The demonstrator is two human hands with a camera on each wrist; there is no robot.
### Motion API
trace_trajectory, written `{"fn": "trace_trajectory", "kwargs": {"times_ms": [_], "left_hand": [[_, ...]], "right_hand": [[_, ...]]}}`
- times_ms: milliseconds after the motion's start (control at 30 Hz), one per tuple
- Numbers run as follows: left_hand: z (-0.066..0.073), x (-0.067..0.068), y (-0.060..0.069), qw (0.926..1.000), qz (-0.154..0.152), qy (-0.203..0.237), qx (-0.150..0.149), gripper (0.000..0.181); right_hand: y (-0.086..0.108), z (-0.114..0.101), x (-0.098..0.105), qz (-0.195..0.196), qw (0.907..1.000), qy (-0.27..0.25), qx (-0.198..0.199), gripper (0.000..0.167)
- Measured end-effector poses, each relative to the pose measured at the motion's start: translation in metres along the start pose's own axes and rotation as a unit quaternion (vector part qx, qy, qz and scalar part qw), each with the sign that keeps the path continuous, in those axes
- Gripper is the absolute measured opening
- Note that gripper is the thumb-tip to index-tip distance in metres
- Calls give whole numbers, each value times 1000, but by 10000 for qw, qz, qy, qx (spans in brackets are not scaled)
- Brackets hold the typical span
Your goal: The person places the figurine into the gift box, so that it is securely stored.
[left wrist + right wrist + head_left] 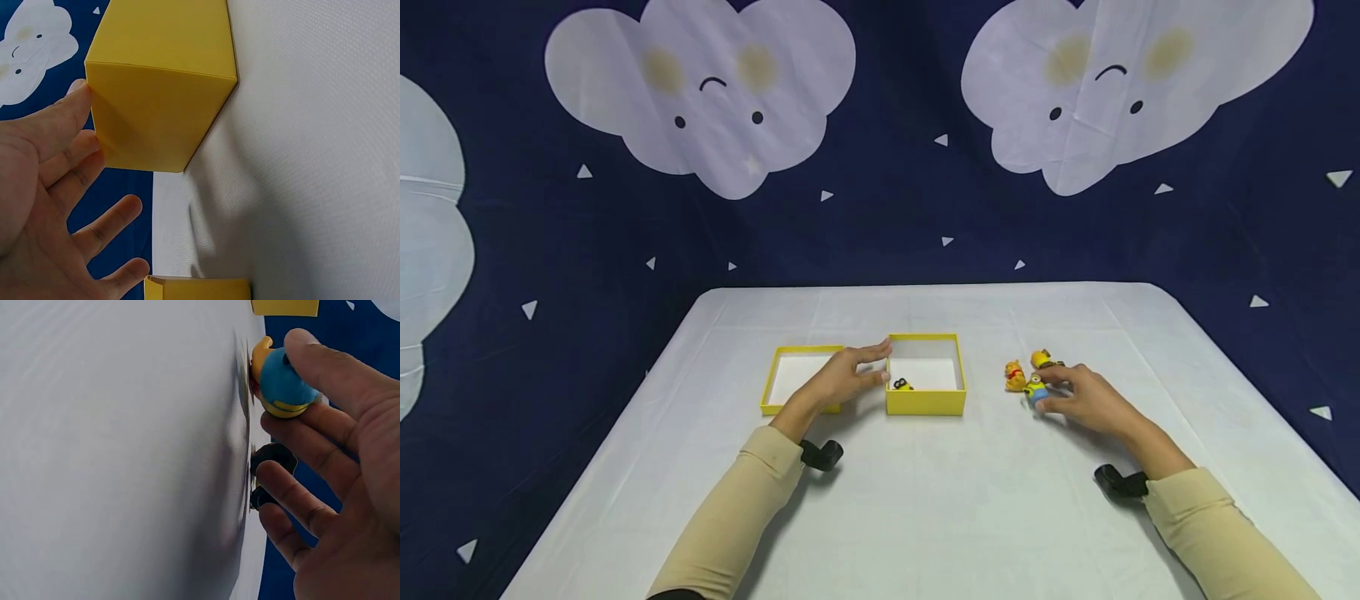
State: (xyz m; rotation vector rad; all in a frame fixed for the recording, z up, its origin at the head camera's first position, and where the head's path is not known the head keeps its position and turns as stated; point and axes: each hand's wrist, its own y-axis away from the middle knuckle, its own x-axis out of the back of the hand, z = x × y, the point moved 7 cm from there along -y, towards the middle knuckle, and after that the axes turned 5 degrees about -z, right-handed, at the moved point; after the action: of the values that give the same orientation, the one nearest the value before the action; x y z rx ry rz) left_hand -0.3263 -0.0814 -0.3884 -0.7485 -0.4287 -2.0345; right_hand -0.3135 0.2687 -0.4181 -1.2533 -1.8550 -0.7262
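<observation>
My left hand (842,377) touches the left wall of a yellow box (925,403) with its thumb and fingertips; in the left wrist view the fingers are spread along the box's edge. A small yellow toy figure with black goggles (903,384) lies inside the box's near left corner. To the right, my right hand (1086,400) pinches a blue and yellow minion figure (1037,390) between thumb and fingers. In the right wrist view the minion's blue body (284,378) shows under the thumb. An orange bear figure (1015,377) and another yellow figure (1042,358) are close by.
A shallow yellow-rimmed lid (786,375) lies left of the box, partly behind the left hand. The white-covered table (925,517) spreads beneath everything. A dark blue cloth with clouds (895,200) hangs behind it.
</observation>
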Motion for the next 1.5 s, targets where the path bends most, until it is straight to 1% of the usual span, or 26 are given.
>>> {"fn": "trace_trajectory", "kwargs": {"times_ms": [300,567,900,1000,1233,1500], "left_hand": [[-3,-1,0,9999,-45,-63,88,53],[-1,0,0,10000,-6,-68,-3,53],[0,0,1,10000,-44,-29,29,54],[-1,0,1,10000,-53,-25,76,53],[-1,0,0,10000,-57,-21,-33,54],[-3,0,-1,10000,-63,-33,-41,53]], "right_hand": [[3,-3,2,14,10000,-52,-41,65],[0,-8,5,-4,10000,-54,-28,67],[-4,-27,10,84,9997,-104,209,66],[-5,-32,10,92,9997,-124,189,65],[-8,-41,12,110,9997,-138,192,61],[-14,-54,12,107,9995,-154,265,63]]}}
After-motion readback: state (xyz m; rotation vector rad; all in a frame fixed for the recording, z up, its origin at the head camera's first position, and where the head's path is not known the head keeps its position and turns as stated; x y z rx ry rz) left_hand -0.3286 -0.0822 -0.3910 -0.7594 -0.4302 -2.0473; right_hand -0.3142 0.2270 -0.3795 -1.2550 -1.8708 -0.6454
